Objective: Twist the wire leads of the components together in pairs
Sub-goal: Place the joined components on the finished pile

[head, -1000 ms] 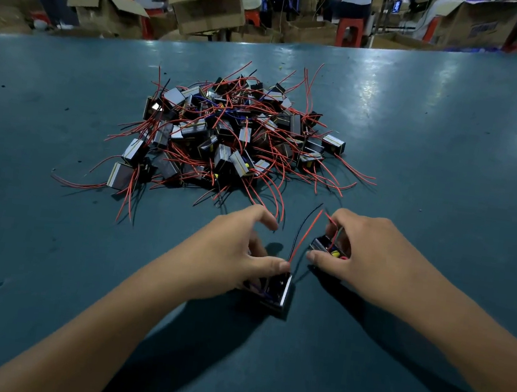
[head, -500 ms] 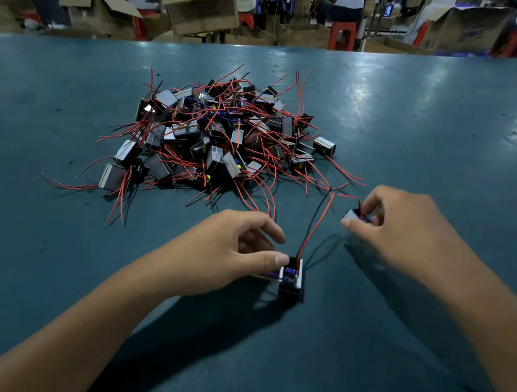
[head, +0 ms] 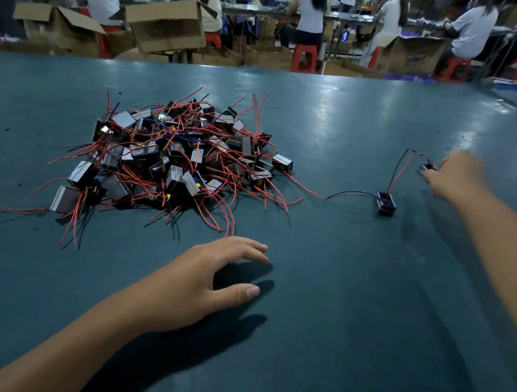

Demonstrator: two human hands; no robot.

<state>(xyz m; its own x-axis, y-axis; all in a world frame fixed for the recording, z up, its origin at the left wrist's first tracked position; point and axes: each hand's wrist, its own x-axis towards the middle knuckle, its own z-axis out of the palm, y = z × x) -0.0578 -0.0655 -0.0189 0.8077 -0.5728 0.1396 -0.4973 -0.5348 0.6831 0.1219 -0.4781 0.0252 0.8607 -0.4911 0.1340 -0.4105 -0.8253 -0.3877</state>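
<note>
Joined pair set aside at the right of the bench (head: 319,301).

The right hand (head: 454,179) pinches one component (head: 427,168), its leads running to the second component (head: 386,204) lying near it. The left hand (head: 207,282) hovers with fingers relaxed and apart, holding nothing. The pile (head: 177,159) lies well apart. Bodies look light and rigid, leads thin and pliant: grip bodies, twist ends.

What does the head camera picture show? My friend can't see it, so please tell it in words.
A person's right hand reaches far right on a blue-green table, holding one small component whose leads join another component lying beside it. The left hand hovers open near a pile of components with red wires.
</note>
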